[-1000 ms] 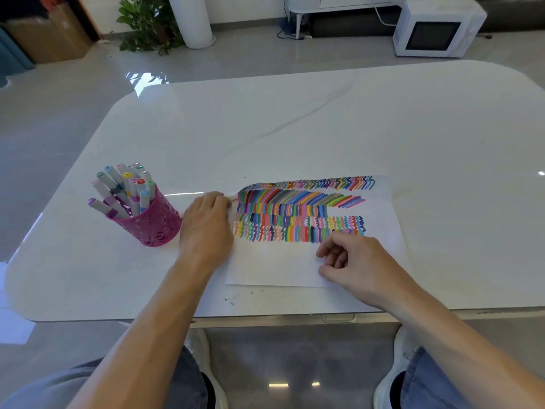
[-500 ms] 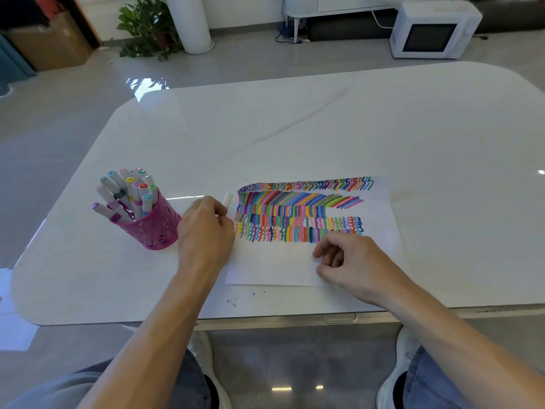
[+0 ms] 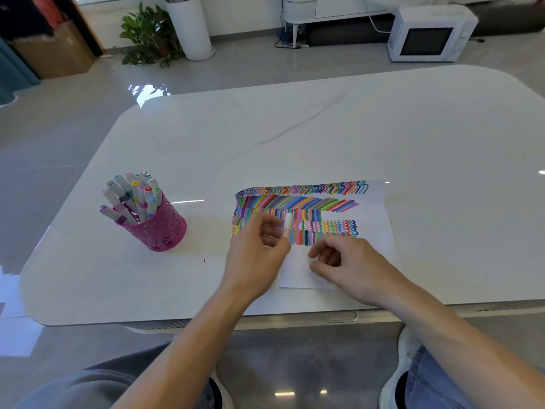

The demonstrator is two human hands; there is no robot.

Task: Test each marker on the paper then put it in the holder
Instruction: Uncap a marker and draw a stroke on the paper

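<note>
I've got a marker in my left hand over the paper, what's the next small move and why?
Probably bring the right hand over and uncap the marker. The left hand pinches it just above the paper, its visible end looks white and capped, and the right hand rests close by on the paper holding nothing.

The left hand (image 3: 256, 255) carried the marker (image 3: 288, 224) rightwards — over the paper (image 3: 380, 231); nearer the right hand (image 3: 351, 267).
</note>
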